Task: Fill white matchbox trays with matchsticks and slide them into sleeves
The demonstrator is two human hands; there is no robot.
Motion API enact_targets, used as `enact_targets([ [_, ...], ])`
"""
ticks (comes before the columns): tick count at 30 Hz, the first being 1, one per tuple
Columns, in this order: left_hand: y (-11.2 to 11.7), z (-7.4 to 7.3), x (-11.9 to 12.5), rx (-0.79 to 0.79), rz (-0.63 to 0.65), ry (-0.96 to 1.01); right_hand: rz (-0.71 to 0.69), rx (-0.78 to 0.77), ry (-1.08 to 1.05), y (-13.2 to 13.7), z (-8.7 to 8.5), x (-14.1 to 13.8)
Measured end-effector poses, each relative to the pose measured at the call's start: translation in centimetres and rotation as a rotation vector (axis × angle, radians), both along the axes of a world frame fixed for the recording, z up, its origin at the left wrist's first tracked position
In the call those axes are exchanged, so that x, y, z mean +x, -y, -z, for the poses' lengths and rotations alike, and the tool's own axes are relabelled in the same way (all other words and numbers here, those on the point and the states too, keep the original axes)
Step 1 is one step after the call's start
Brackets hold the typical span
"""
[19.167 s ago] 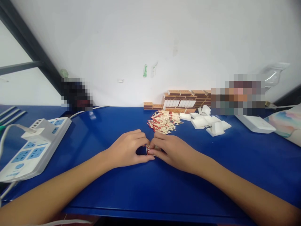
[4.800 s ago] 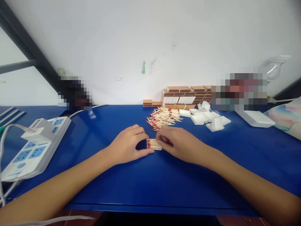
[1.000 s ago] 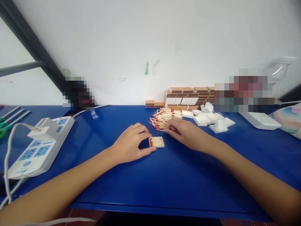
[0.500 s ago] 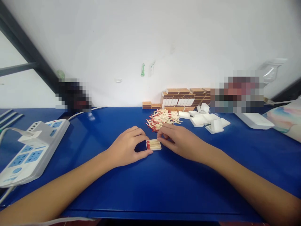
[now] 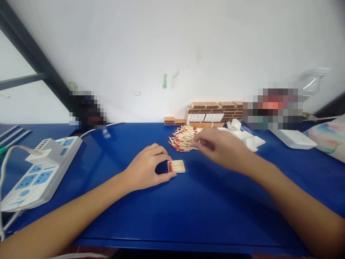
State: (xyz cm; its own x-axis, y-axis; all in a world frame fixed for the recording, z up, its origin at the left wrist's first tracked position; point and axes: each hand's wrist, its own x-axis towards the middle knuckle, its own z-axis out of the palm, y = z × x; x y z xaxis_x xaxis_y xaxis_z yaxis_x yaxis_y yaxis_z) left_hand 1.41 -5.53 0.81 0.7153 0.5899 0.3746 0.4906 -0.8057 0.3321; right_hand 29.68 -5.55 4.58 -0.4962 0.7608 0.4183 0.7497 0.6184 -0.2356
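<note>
A small white matchbox tray [image 5: 181, 169] lies flat on the blue table, filled with a layer of red-headed matches. Thumb and index finger of my left hand [image 5: 148, 168] grip its left end from both sides. Behind the tray is a heap of loose matches [image 5: 183, 138], heads pointing various ways. My right hand [image 5: 219, 145] is at the right edge of this heap, its fingers curled and thumb drawn in. Motion blurs its fingertips, and whatever they may hold cannot be made out.
Stacked brown matchboxes [image 5: 199, 105] stand against the wall. White empty trays [image 5: 250, 142] lie in a jumble behind my right hand, with a white box [image 5: 293, 139] farther right. A power strip [image 5: 51, 183] with cables occupies the left side.
My right hand has left the tray's right end and moved right and back to the match heap. My left hand stays on the tray.
</note>
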Motion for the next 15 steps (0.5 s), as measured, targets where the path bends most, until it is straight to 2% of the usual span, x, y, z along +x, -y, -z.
enact_targets([
  [2,0.0,0.0,0.0,0.009,-0.002,0.002,0.207,0.058,0.001,-1.3,-1.1,2.9],
  [4,0.1,0.0,0.0,0.007,0.006,-0.002,0.471,0.121,0.048,-2.5,-1.8,6.1],
  [7,0.1,0.0,0.0,0.009,0.014,0.014,0.767,0.087,0.130,-3.8,-1.8,10.1],
  [10,0.1,-0.1,0.1,0.042,0.013,0.078,0.917,0.034,0.115,-4.6,-1.1,12.1],
  [15,0.2,-0.1,0.1,0.013,0.013,0.023,0.997,0.007,-0.136,-6.3,-0.4,12.6],
])
